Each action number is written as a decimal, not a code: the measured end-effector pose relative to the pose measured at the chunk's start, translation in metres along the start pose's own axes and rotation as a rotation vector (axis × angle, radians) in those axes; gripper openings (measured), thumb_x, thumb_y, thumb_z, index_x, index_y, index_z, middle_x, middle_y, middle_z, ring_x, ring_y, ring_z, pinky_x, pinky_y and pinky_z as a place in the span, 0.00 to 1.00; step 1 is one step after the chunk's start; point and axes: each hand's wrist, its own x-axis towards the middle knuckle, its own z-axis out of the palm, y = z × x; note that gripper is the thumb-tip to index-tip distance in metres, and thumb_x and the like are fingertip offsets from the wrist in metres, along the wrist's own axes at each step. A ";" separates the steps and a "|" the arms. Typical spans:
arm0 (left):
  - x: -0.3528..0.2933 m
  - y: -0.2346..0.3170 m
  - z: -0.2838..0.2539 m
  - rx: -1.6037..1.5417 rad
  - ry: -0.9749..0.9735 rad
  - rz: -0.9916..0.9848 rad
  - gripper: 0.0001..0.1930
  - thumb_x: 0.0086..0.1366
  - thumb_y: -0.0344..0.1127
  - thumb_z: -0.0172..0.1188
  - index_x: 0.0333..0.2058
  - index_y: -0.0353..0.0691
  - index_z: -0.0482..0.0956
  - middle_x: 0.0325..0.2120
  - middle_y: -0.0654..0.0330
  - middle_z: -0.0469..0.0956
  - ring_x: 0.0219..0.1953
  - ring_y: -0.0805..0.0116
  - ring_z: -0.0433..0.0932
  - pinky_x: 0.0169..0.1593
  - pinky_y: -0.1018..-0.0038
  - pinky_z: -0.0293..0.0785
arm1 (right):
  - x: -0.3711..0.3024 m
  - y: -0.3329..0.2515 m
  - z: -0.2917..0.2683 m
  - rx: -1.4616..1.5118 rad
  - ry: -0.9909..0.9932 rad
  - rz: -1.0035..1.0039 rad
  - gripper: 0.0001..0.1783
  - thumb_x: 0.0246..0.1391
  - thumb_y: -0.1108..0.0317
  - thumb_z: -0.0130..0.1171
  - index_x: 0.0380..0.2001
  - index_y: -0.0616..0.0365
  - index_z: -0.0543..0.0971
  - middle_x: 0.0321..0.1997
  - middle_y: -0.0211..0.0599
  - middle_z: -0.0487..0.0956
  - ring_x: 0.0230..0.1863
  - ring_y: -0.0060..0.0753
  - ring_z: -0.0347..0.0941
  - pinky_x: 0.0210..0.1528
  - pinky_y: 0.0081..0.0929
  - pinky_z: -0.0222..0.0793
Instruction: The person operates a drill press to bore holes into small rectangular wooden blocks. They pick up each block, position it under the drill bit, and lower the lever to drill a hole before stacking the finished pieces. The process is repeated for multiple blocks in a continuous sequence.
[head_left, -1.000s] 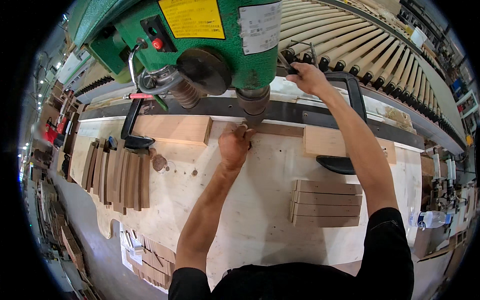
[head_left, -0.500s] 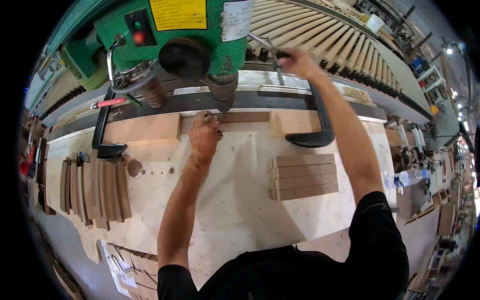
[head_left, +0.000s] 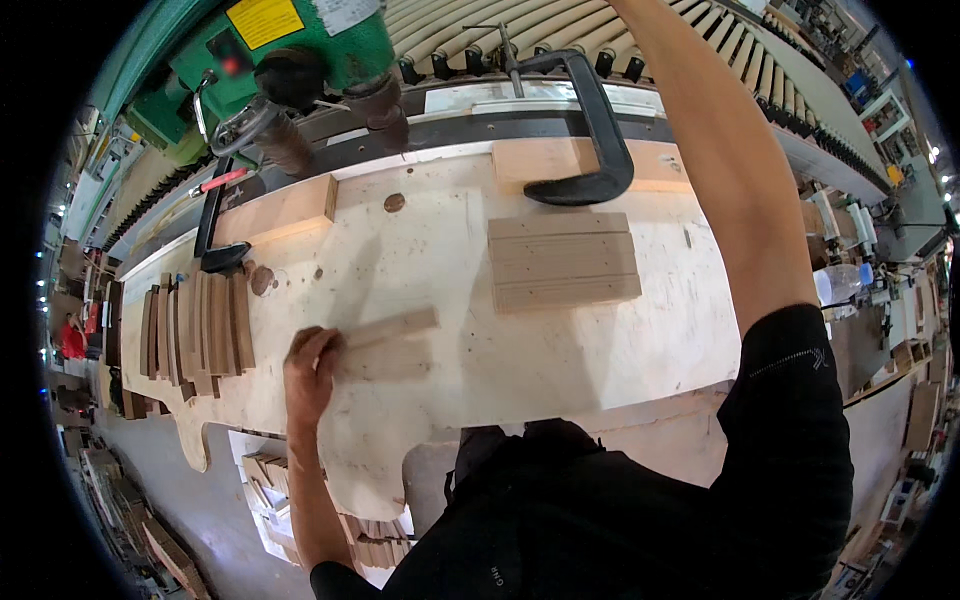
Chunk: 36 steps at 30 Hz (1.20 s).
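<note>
My left hand [head_left: 309, 375] is over the near left part of the pale worktable [head_left: 430, 370], its fingers closed on one end of a thin wooden strip [head_left: 395, 324]. The strip points to the right and is slightly blurred. My right forearm [head_left: 720, 160] stretches up past the top edge, so the hand is out of sight. At the far left stands a green drill press [head_left: 350, 50], its spindle [head_left: 380, 115] above the dark fence. Along that fence, a left wood block [head_left: 275, 213] and a right wood block [head_left: 530, 163] lie apart.
A black clamp [head_left: 600, 125] grips the right block; another clamp [head_left: 208, 225] is at the left block. Stacked drilled strips [head_left: 563, 265] lie right of centre. Several upright strips [head_left: 205, 325] stand at left. Beyond the fence runs a roller conveyor [head_left: 460, 35]. A plastic bottle [head_left: 842, 282] is at right.
My left hand has drawn the strip from between the blocks at the fence toward me. My right hand has risen out of view from beside the drill's lever. The whole view has shifted.
</note>
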 end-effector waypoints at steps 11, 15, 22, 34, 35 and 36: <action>-0.007 0.146 0.145 0.068 0.117 0.225 0.14 0.54 0.22 0.61 0.41 0.37 0.80 0.40 0.55 0.77 0.40 0.54 0.78 0.43 0.64 0.77 | 0.017 0.022 0.003 -0.128 0.066 -0.137 0.13 0.52 0.62 0.58 0.37 0.56 0.84 0.21 0.43 0.80 0.22 0.36 0.76 0.28 0.34 0.72; 0.001 0.158 0.162 0.157 0.191 0.235 0.12 0.54 0.24 0.62 0.39 0.38 0.80 0.40 0.56 0.77 0.40 0.53 0.78 0.43 0.62 0.77 | 0.016 0.025 0.002 -0.184 0.077 -0.180 0.14 0.52 0.61 0.58 0.37 0.55 0.84 0.21 0.43 0.80 0.23 0.37 0.77 0.28 0.34 0.71; -0.003 0.154 0.170 0.177 0.242 0.207 0.10 0.56 0.29 0.62 0.38 0.39 0.80 0.39 0.54 0.79 0.40 0.55 0.78 0.43 0.61 0.77 | 0.028 0.032 0.009 -0.121 0.088 -0.234 0.15 0.53 0.61 0.58 0.39 0.58 0.83 0.23 0.40 0.81 0.24 0.36 0.76 0.30 0.35 0.72; 0.022 -0.040 -0.022 0.928 0.536 -0.464 0.16 0.57 0.30 0.57 0.45 0.31 0.76 0.49 0.47 0.72 0.49 0.47 0.69 0.52 0.57 0.65 | 0.006 0.022 0.010 -0.122 0.025 0.029 0.26 0.65 0.56 0.52 0.62 0.55 0.69 0.48 0.45 0.78 0.35 0.33 0.79 0.35 0.32 0.75; 0.020 -0.062 -0.024 0.977 0.492 -0.510 0.17 0.57 0.30 0.58 0.45 0.30 0.76 0.49 0.46 0.71 0.49 0.47 0.69 0.52 0.56 0.65 | 0.003 0.013 0.010 -0.152 -0.021 0.034 0.26 0.65 0.56 0.51 0.63 0.54 0.69 0.50 0.45 0.78 0.37 0.34 0.80 0.34 0.31 0.73; 0.018 -0.077 -0.024 1.023 0.445 -0.554 0.18 0.57 0.30 0.58 0.46 0.29 0.75 0.50 0.46 0.69 0.50 0.47 0.68 0.53 0.56 0.64 | 0.004 0.017 0.009 -0.144 -0.009 0.033 0.26 0.65 0.56 0.51 0.63 0.54 0.69 0.50 0.45 0.78 0.38 0.34 0.80 0.35 0.31 0.73</action>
